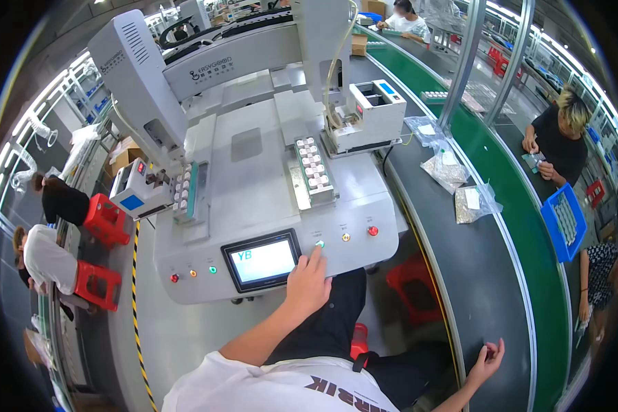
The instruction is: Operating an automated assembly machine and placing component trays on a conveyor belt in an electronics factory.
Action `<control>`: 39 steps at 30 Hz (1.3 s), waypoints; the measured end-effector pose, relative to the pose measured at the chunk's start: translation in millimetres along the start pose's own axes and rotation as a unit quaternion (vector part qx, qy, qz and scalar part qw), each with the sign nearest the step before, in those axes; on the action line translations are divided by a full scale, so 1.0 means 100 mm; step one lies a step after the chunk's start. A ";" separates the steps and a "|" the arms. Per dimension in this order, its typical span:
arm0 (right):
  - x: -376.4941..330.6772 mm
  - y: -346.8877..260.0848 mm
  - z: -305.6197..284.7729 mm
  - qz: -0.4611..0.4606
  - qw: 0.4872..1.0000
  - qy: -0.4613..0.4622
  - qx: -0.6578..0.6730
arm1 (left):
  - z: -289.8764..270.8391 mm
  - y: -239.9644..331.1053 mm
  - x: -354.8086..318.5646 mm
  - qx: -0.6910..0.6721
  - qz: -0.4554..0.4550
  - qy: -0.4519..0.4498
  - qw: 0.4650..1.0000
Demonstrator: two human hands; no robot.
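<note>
Head view of a person seated at a white automatic machine (pixel 254 158). The left hand (pixel 307 280) reaches up to the machine's front panel, its extended forefinger (pixel 317 251) touching the green push button (pixel 320 243), which sits just right of the touchscreen (pixel 263 261) and left of a yellow button (pixel 346 237) and a red button (pixel 372 231); the other fingers are loosely curled, so its grip holds nothing. The right hand (pixel 489 358) rests apart on the dark counter (pixel 460 275) at the lower right, fingers half bent around no object, its grip likewise empty. Above the buttons, a fixture tray (pixel 314 170) loaded with small pale parts lies on the machine bed beneath the tool head (pixel 364 113); a second tray (pixel 184 192) stands at the left station. Clear bags of parts (pixel 453 172) lie on the counter beside a green conveyor belt (pixel 522 206). To press well, judged from this view: push with the fingertip squarely on the green cap alone, avoid the neighbouring yellow and red buttons, and keep both hands away from the tray and tool head.
</note>
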State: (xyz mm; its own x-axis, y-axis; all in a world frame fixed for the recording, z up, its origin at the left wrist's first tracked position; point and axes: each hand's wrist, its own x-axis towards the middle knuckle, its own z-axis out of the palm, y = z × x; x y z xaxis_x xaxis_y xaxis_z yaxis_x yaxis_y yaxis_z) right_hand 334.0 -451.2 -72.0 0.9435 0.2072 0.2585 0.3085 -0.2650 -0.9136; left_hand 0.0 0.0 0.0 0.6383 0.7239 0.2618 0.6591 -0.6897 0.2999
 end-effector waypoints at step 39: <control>0.41 0.03 0.39 -0.132 0.922 0.052 -0.359 | 1.10 0.17 -0.40 -0.130 0.155 -0.092 0.975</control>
State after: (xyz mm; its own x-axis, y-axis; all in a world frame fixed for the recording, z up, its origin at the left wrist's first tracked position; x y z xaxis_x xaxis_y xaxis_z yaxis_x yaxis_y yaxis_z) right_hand 368.6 -406.9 -76.3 0.8191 0.2721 0.5050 0.4942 -0.7816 -0.3805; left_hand 29.4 -42.3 -106.2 0.8671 0.4489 0.2157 0.3153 -0.8300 0.4601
